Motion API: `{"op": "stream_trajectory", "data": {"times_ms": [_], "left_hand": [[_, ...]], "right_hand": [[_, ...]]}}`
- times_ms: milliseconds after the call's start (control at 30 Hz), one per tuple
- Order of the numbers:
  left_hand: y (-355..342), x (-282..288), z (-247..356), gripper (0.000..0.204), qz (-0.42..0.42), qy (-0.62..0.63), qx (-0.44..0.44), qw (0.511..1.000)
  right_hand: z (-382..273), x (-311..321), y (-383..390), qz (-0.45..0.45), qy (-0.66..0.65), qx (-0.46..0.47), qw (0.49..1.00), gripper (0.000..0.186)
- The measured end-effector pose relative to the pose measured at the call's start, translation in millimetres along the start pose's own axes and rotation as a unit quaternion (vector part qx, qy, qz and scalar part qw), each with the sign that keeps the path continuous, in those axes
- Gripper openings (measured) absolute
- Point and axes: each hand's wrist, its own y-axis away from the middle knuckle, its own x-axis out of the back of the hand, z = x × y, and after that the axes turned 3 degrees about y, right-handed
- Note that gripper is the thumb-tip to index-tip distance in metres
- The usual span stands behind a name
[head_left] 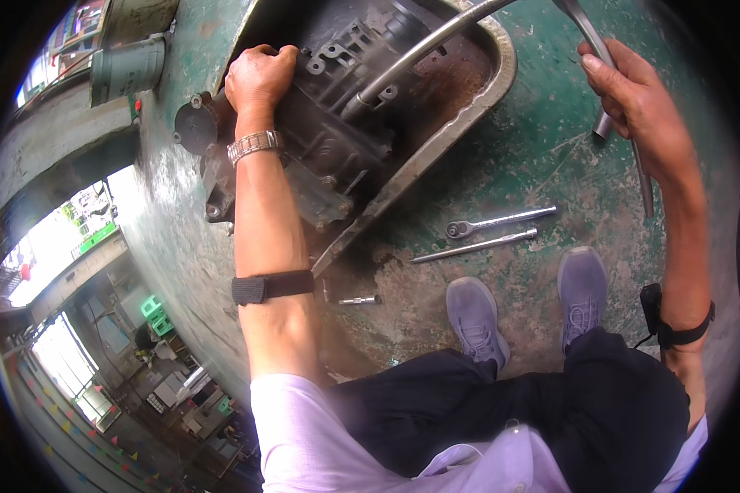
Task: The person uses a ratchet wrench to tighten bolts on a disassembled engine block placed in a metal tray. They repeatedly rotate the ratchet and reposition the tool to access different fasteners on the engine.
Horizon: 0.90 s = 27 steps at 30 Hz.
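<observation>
My left hand point(257, 78) grips the upper left part of a dark, greasy gearbox housing point(333, 144), which lies in a large metal tray point(432, 152) with a rusty inside. A long steel bar point(419, 49), looking curved through the lens, runs from the housing up to the top right. My right hand point(625, 103) is closed round metal bars point(592, 37) at the upper right; a steel tube end and a dark tapered rod show below it. How these bars join at the top is hard to make out.
On the worn green floor point(551, 172) lie a ratchet point(501, 222), a long extension bar point(477, 246) and a short socket piece point(358, 300), near my shoes point(582, 287). A grey cylindrical container point(127, 66) is at upper left; green crates point(156, 314) and workshop clutter show farther off.
</observation>
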Motion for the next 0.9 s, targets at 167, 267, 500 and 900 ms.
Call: {"op": "stream_trajectory", "data": {"times_ms": [167,267,500,900], "left_hand": [[-0.5,0.1,-0.9,0.049,-0.007,-0.004,0.001,1.0],[1.0,-0.2,-1.2,0.049,0.008,0.007,-0.003,1.0],[-1.3,-2.5,-5.2,0.051,0.017,0.027,-0.002,0.999],[-4.4,-1.5,-12.5,0.056,0.024,0.012,-0.068,0.997]], "right_hand": [[-0.5,3.3,-6.6,-0.022,-0.044,-0.014,0.999,0.033],[14.2,-9.6,-18.9,0.042,0.054,0.05,0.996,0.03],[39.5,-11.9,-20.3,0.113,0.149,0.117,0.975,0.028],[64.2,-5.5,-22.6,0.081,0.133,0.121,0.98,0.028]]}}
